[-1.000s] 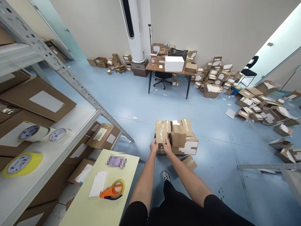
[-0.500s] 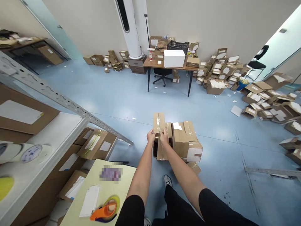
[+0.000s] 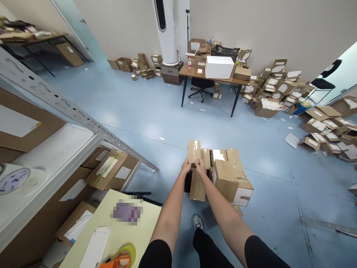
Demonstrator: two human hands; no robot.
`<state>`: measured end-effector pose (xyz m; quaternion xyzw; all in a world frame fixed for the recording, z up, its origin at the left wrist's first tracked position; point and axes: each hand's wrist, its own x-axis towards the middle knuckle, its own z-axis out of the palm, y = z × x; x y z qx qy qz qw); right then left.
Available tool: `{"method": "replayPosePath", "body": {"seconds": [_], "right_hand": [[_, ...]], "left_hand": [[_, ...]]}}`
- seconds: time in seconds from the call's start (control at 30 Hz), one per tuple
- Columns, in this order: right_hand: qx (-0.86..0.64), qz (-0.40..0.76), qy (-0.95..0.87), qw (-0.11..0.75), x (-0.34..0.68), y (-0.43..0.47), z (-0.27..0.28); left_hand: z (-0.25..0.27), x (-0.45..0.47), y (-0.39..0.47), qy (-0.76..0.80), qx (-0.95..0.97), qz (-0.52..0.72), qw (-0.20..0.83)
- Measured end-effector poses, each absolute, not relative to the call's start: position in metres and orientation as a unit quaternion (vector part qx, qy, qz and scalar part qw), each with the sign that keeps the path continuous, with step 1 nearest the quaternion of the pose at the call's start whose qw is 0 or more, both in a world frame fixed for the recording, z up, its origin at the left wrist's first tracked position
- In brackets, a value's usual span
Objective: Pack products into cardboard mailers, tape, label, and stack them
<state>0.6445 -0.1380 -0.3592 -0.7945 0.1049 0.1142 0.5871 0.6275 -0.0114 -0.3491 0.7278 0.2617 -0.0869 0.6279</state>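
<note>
A small taped cardboard box (image 3: 193,150) is held between my two hands at the far left of a group of boxes on the floor. My left hand (image 3: 185,166) grips its near left corner, and my right hand (image 3: 200,167) its near right corner. Just below my hands stands a taller brown carton (image 3: 197,186), with a dark opening to its left. To the right are a larger taped carton (image 3: 227,178) and a box with a white label (image 3: 243,196). Whether the held box rests on anything beneath it is hidden.
On my left stand a metal shelf (image 3: 83,119) with cartons and a pale yellow table (image 3: 145,219) bearing an orange tape dispenser (image 3: 117,261). A wooden desk (image 3: 192,70) faces me by the wall. Heaps of boxes (image 3: 326,126) lie along the right.
The camera view has shifted, so the desk and boxes sit farther right in the picture. Both hands keep their hold on the small box, whose top appears shorter now.
</note>
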Motion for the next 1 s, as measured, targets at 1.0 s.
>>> {"method": "replayPosePath", "body": {"seconds": [1.0], "right_hand": [[-0.635, 0.322, -0.335, 0.618, 0.306, 0.074, -0.178]], "left_hand": [[-0.148, 0.189, 0.147, 0.457, 0.629, 0.35, 0.523]]}}
